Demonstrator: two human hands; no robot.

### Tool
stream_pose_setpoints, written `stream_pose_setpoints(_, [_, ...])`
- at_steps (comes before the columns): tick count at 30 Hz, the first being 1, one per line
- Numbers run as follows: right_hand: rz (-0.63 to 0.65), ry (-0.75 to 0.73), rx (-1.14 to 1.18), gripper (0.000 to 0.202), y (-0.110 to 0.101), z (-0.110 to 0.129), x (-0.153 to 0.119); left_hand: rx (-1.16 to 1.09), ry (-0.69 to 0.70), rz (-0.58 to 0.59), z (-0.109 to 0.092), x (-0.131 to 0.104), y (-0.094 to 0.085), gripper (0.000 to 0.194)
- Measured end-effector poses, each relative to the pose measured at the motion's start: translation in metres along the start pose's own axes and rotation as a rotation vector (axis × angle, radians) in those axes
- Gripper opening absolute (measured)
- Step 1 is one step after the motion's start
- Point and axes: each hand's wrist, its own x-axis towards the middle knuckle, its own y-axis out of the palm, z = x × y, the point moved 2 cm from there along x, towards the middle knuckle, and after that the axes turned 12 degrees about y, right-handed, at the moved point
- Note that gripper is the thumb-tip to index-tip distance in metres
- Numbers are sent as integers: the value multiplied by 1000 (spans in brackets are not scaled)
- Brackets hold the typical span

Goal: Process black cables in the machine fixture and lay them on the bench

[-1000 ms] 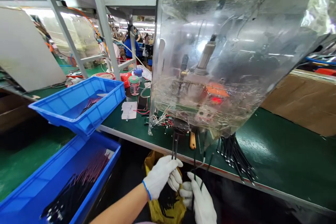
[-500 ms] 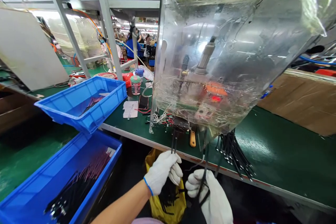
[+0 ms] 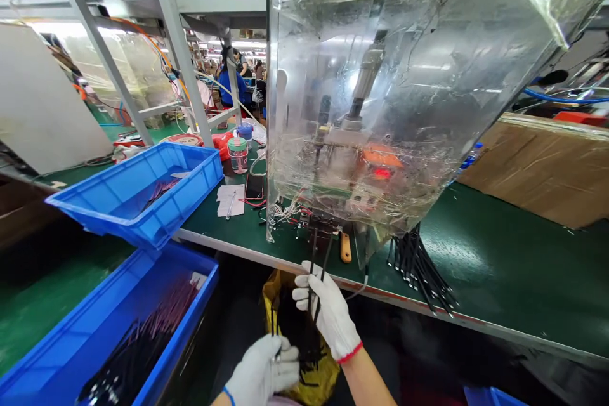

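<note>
Two gloved grips: left and right, both at the near side of the surface (image 3: 514, 266), the left lower and nearer the wearer
Left grip (image 3: 266, 365): white glove, blue cuff edge, fingers closed on the left pair of black strips (image 3: 273, 323)
Left pair of black strips: between thumb and fingers, upper ends standing above the grip
Right grip (image 3: 328, 312): white glove, red cuff edge, thumb and fingers together on the right pair of black strips (image 3: 312, 257)
Right pair of black strips: passing through the grip, running up from it over the surface edge to the front of the machine (image 3: 364, 85), lower parts hanging below the fingers
Yellow bag (image 3: 323, 377): below the right grip and just beside the left, dark pieces inside
Lower blue bin (image 3: 45, 355): left of the grips, black and reddish strands in it
Upper blue bin (image 3: 176, 219): above and beyond the lower one, fewer strands in it
Wooden handle (image 3: 346, 247): on the surface, just right of the held strips
Black bundle (image 3: 419, 266): fanned over the surface edge, right of the handle
Machine: behind a clear cover (image 3: 428, 95), a red light glowing inside
White paper (image 3: 230, 200): left of the machine, pen (image 3: 231, 204) on top, dark phone (image 3: 254, 187) beside it
Green-lidded jar (image 3: 238, 155): beyond the paper
Cardboard (image 3: 537, 168): at the right, beyond the bundle
Metal shelf frame (image 3: 183, 57): behind the bins, people (image 3: 232, 85) farther back
</note>
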Motion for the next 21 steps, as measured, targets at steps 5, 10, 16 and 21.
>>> stream_pose_setpoints(5, [20,-1,19,48,1,17,18,-168,7,135,-11,2,44,18])
stream_pose_setpoints(10, [-109,20,-37,33,9,44,30,-167,18,236,-26,-14,72,20])
stream_pose_setpoints(16, [-86,155,-128,34,-3,24,12,-150,82,248,-44,-23,95,23])
stream_pose_setpoints(21, [-138,55,-120,36,-2,26,12,-129,101,162,-54,-21,97,20])
